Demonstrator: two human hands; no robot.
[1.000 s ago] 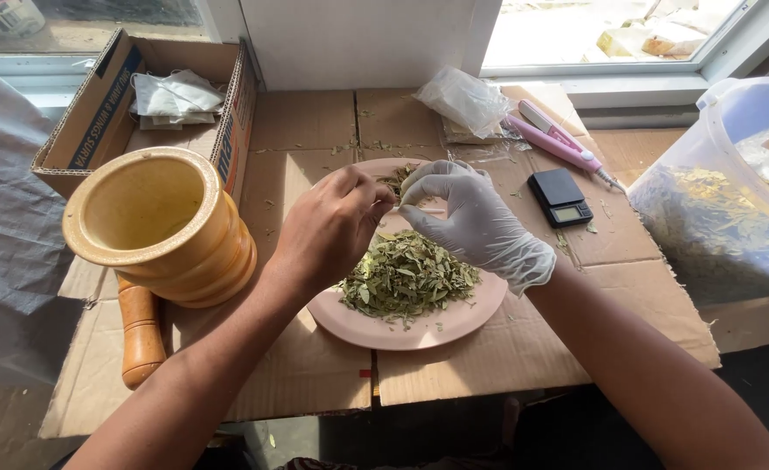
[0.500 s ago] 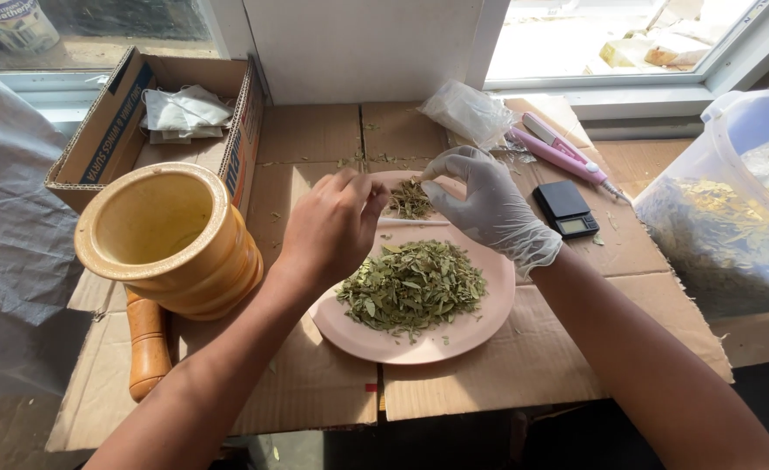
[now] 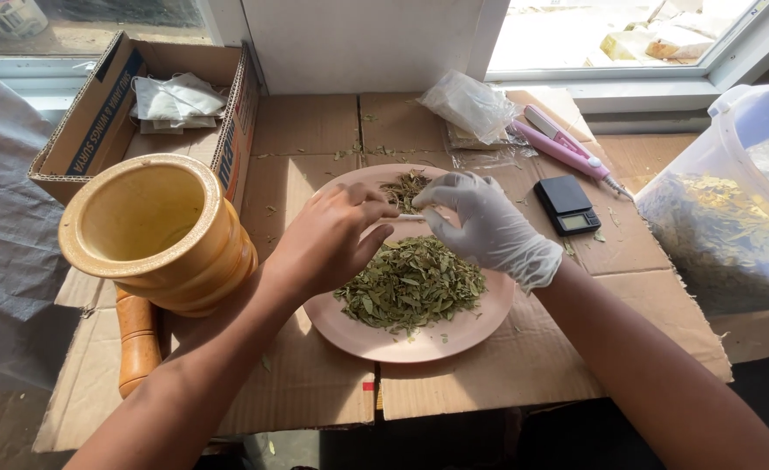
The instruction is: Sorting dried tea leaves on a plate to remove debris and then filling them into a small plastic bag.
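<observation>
Hands meet over the far half of the pink plate point(image 3: 480, 315): the bare left hand point(image 3: 328, 239) and the gloved right hand point(image 3: 480, 222) each pinch one end of a thin pale stem point(image 3: 411, 217), fingers closed to a fine pinch. Looks like the sorting stage, stems getting pulled out of the dried leaves. Right under them sits the big leaf pile point(image 3: 411, 283) on the plate's near half, with a smaller heap point(image 3: 404, 188) by the far rim. Next move probably calls for a light touch so the brittle bits don't scatter onto the cardboard worktop point(image 3: 315, 122). Wooden mortar point(image 3: 154, 231) stands at the left edge, a small black scale point(image 3: 567, 204) and a pink tool point(image 3: 563, 148) out toward the far right
</observation>
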